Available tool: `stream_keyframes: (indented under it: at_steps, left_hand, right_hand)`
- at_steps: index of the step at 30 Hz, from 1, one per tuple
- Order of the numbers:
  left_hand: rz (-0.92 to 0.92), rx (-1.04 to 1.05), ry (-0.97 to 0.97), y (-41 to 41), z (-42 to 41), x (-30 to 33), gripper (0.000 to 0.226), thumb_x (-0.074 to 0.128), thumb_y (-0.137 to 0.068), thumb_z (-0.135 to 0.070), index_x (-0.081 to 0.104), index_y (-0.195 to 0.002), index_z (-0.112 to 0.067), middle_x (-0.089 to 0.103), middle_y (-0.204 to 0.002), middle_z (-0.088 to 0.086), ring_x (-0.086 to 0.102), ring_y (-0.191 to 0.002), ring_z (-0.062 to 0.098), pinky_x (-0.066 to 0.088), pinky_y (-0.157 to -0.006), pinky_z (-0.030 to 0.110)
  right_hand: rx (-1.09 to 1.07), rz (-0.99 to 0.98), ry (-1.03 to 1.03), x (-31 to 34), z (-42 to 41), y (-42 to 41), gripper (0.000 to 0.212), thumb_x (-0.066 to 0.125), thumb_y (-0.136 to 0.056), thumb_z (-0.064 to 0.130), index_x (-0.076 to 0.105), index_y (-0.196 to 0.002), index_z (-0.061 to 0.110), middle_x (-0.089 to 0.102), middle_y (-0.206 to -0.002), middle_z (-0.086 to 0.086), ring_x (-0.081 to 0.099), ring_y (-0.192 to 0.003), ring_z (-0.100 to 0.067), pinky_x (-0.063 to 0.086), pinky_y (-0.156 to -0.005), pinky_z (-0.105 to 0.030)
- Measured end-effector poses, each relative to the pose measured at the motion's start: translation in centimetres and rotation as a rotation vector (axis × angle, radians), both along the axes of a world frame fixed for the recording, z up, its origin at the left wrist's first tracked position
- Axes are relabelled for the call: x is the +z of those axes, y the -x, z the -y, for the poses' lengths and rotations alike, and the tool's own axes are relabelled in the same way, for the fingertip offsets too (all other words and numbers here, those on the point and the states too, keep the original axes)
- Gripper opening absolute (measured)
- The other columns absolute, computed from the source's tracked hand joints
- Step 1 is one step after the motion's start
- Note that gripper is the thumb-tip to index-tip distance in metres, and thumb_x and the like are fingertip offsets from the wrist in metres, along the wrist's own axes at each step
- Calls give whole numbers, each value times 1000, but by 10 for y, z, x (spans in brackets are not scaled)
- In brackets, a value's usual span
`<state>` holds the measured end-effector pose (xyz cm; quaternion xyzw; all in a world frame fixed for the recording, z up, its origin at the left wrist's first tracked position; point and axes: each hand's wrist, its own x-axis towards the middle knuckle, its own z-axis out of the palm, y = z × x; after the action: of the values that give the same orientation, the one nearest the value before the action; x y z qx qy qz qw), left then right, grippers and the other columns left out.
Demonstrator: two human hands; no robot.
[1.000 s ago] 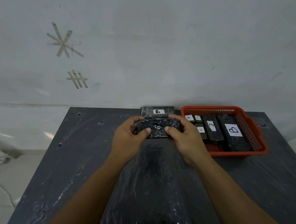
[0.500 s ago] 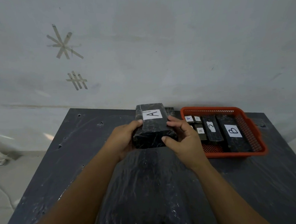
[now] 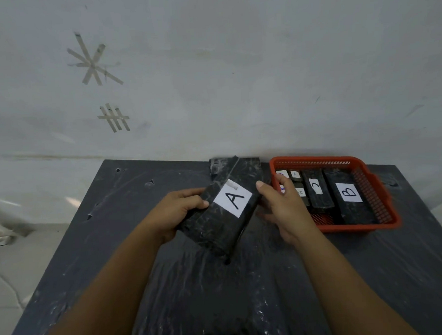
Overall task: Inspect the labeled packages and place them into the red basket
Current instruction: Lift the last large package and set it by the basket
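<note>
Tilted rightward since before, package A is gripped by left hand; right hand touches it, fingers relaxed.

A dark table wrapped in shiny black plastic stands against the wall. A red basket sits at its far right; just left of it lies a black package.
</note>
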<state>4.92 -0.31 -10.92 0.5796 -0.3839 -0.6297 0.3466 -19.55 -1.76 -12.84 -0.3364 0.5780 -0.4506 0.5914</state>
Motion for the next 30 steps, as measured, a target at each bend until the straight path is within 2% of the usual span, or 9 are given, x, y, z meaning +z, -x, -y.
stream_keyframes:
  at_steps: [3, 7, 11, 14, 17, 21, 23, 27, 30]
  left_hand:
    - [6, -49, -19, -5, -1, -3, 35, 65, -88, -2, 71, -120, -14, 78, -105, 14, 74, -95, 31, 57, -86, 40]
    - [-11, -117, -40, -15, -1, -5, 35, 68, -83, -3, 74, -115, -15, 77, -107, 17, 72, -98, 34, 56, -95, 46]
    - [-51, -159, -52, -25, -1, -7, 39, 67, -68, -12, 80, -104, -21, 77, -108, 18, 74, -95, 30, 61, -83, 36]
    - [-81, -170, -81, -31, 0, -8, 51, 67, -69, -12, 72, -120, -12, 75, -114, 20, 73, -98, 31, 61, -81, 34]
    - [-67, -68, -81, -32, 2, -11, 50, 75, -78, -16, 66, -128, -15, 72, -120, 14, 69, -107, 31, 57, -85, 38]
    - [-92, 218, -94, -31, 2, -23, 36, 66, -95, -31, 61, -126, -14, 68, -117, 10, 70, -92, 25, 55, -70, 37]
    - [-70, 192, -152, -29, -3, -30, 35, 66, -94, -35, 64, -121, -13, 71, -116, 12, 71, -94, 27, 57, -70, 38]
    - [-34, 183, -163, -16, -9, -39, 32, 72, -90, -30, 67, -115, -11, 72, -115, 13, 70, -94, 27, 57, -85, 43]
    - [-40, 258, -96, -11, -8, -42, 37, 75, -89, -26, 63, -119, -10, 72, -107, 8, 69, -86, 23, 56, -74, 36]
  right_hand:
    - [14, 11, -81, -2, 3, 3, 94, 83, -72, 50, 36, -153, 38, 61, -142, -4, 68, -117, -29, 63, -72, -41]
    - [38, 24, -147, 1, 1, 6, 62, 74, -93, 32, 45, -149, 32, 65, -133, -2, 70, -109, -28, 60, -81, -45]
    - [70, 42, -196, -1, -4, 6, 48, 74, -93, 29, 54, -136, 30, 70, -125, -6, 70, -99, -22, 58, -78, -40]
    - [70, 64, -188, -6, -6, 4, 30, 73, -94, 28, 68, -121, 18, 77, -115, -11, 73, -93, -20, 58, -72, -36]
    - [-22, 111, -159, -11, -9, 1, 18, 72, -95, 23, 72, -109, 12, 79, -107, -12, 76, -89, -21, 61, -69, -37]
    - [-153, 131, -134, -21, -12, 0, 26, 72, -95, 22, 67, -118, 11, 78, -110, -11, 76, -97, -24, 63, -69, -38]
    - [-195, 137, -125, -24, -13, -1, 32, 73, -95, 22, 63, -124, 12, 76, -114, -12, 75, -102, -26, 64, -78, -41]
    - [-210, 134, -130, -28, -14, -3, 38, 74, -94, 22, 59, -128, 13, 74, -119, -12, 74, -105, -27, 63, -87, -46]
    - [-177, 142, -146, -29, -14, -2, 43, 74, -94, 21, 57, -132, 11, 73, -121, -13, 74, -107, -27, 63, -89, -46]
